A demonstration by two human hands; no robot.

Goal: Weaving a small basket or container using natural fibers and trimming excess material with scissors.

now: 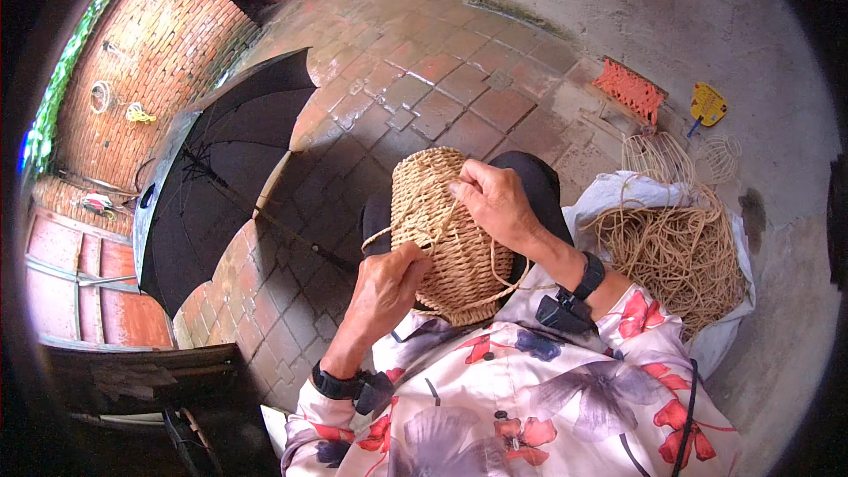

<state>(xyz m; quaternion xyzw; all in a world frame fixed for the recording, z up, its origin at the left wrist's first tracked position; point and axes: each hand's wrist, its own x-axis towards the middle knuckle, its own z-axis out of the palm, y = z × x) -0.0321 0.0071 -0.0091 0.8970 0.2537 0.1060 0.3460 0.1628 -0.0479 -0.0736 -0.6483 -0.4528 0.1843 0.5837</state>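
Observation:
A woven straw-coloured basket point(484, 269) rests on my lap, its side turned up towards me. Loose strands of cord run across its weave, and one loops out at its right side. My left hand point(386, 287) is closed at the basket's left side, thumb and fingers pinching a cord strand there. Higher up, my right hand point(496, 199) pinches a strand of cord point(444, 223) between thumb and fingers, just above the weave. Both wrists carry black straps with small dark boxes.
An open black umbrella point(238, 137) stands on the tiled floor point(477, 88) to the left. At my right, a white sack point(609, 194) holds a heap of tan cord point(680, 252). Beyond it are an orange-topped stool point(630, 91), a yellow fan point(707, 104) and a concrete wall point(671, 18).

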